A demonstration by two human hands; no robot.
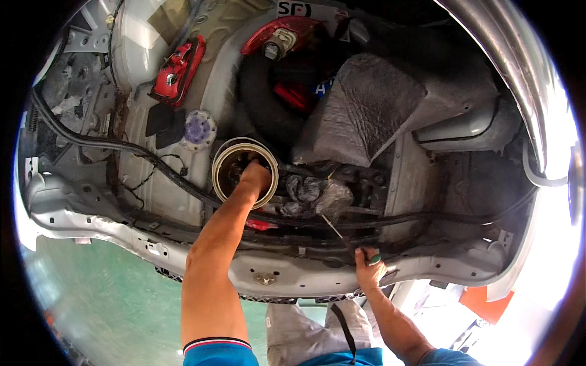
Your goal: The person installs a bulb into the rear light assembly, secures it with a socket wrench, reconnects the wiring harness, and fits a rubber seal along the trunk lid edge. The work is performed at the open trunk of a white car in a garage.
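My left hand [256,175] reaches down into a round, cream-rimmed bucket [273,194]. Dark small items seem to lie inside it, and my fingers are lost in the shadow there. By the trunk's rear sill, my right hand [370,268] is closed around a screwdriver [334,229] with a thin metal shaft and a dark and green handle. The shaft slants up and left, its tip beside a crumpled clear plastic bag [334,198]. A perforated round lid-like piece [200,129], whitish with a purple middle, lies behind the bucket to the left.
A black rubber seal [146,148] runs across the opening of the bare car trunk. Red tail-light pieces [177,72] and grey carpet trim [372,104] lie inside. In front is the pale metal sill [305,277]; green floor [104,293] shows at lower left.
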